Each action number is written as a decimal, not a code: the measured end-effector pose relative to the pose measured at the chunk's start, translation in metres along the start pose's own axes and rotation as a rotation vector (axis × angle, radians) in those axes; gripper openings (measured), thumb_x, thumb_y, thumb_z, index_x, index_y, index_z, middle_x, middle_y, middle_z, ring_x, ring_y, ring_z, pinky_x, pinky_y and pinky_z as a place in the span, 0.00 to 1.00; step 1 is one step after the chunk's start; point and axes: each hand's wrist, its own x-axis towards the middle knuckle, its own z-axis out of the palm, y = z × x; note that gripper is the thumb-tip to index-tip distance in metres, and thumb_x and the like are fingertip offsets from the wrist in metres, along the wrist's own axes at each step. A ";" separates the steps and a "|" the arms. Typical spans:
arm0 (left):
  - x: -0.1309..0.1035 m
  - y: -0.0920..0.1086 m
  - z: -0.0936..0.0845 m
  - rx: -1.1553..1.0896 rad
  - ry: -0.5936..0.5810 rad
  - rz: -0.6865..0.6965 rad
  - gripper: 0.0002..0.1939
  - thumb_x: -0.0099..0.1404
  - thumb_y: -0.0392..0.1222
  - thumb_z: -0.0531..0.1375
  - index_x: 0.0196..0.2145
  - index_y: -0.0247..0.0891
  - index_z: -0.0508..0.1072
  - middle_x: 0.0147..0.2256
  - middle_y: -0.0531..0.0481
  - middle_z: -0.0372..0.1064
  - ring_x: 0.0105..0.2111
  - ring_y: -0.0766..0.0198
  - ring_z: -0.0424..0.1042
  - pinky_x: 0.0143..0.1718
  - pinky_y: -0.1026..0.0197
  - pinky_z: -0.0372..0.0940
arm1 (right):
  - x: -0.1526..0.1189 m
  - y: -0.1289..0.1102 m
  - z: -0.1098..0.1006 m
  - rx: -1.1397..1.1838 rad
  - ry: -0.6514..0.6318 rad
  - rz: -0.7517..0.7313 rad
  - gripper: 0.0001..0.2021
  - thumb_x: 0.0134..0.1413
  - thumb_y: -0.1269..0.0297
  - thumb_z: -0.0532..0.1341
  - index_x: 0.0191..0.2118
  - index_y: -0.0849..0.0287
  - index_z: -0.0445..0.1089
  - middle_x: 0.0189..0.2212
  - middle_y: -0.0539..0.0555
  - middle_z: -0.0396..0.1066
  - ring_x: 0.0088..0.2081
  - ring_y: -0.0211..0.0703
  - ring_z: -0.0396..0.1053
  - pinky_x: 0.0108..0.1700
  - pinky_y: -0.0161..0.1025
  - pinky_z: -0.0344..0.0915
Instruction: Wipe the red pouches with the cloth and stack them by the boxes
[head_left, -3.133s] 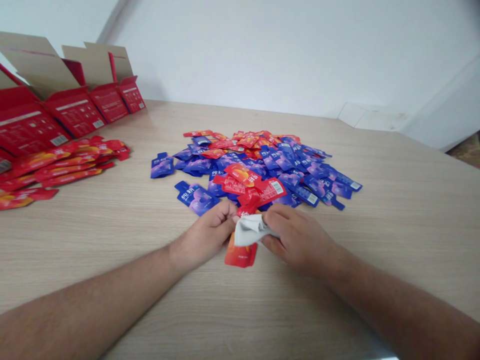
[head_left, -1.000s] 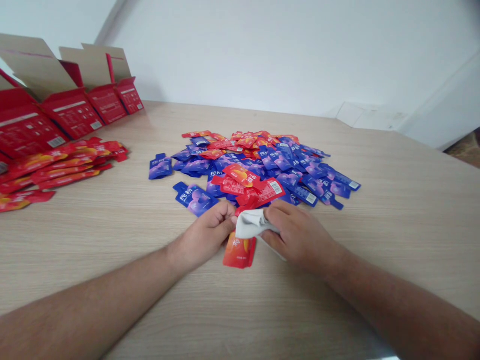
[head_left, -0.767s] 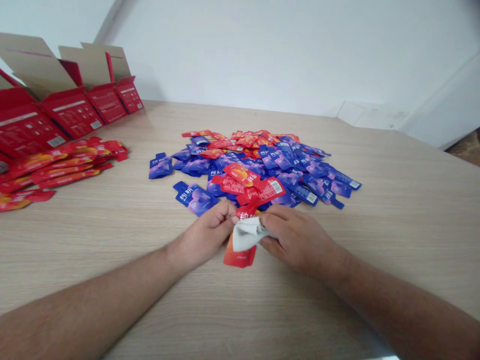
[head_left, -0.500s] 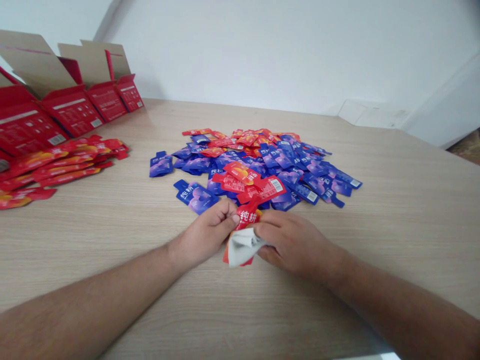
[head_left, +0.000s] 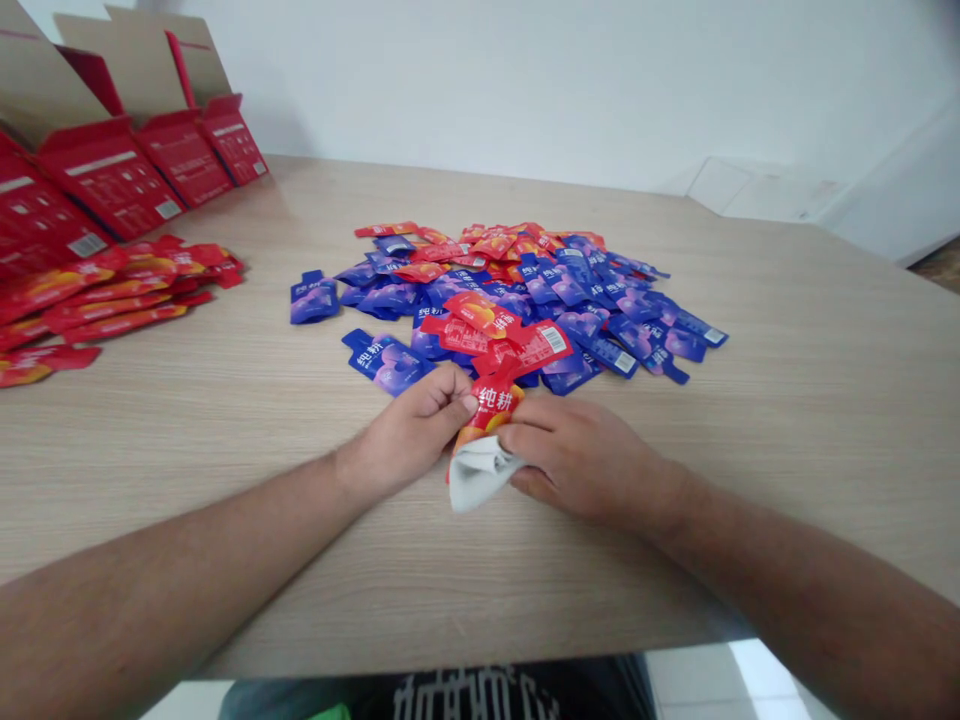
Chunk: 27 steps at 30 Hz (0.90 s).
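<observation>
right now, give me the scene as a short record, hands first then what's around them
left: left hand pinches the left edge of a red pouch
right: right hand grips a white cloth over the pouch's lower part
ahead: mixed pile of red and blue pouches
far left: heaped red pouches in front of red boxes with raised flaps
surface: wood-grain table

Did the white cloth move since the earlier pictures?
Yes, the white cloth moved toward the viewer, farther from the pile of red and blue pouches.
</observation>
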 end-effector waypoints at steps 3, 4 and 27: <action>0.001 -0.002 0.000 -0.041 -0.015 -0.030 0.16 0.69 0.53 0.63 0.36 0.40 0.63 0.27 0.56 0.62 0.24 0.70 0.58 0.25 0.65 0.54 | 0.000 0.012 -0.003 -0.021 0.104 0.169 0.07 0.68 0.61 0.60 0.45 0.58 0.70 0.41 0.57 0.72 0.42 0.49 0.70 0.43 0.43 0.65; 0.001 -0.002 0.000 -0.056 -0.021 -0.036 0.17 0.69 0.53 0.63 0.36 0.40 0.63 0.27 0.56 0.62 0.24 0.70 0.58 0.25 0.65 0.53 | 0.000 0.016 -0.003 -0.020 0.137 0.228 0.07 0.68 0.61 0.60 0.44 0.59 0.70 0.41 0.58 0.72 0.41 0.49 0.69 0.42 0.43 0.65; 0.001 0.002 0.003 -0.191 0.032 -0.059 0.15 0.67 0.47 0.66 0.34 0.39 0.64 0.27 0.56 0.64 0.23 0.71 0.61 0.24 0.67 0.54 | -0.001 -0.006 0.000 -0.003 0.008 -0.078 0.04 0.65 0.63 0.63 0.42 0.57 0.73 0.40 0.55 0.73 0.41 0.48 0.69 0.42 0.42 0.63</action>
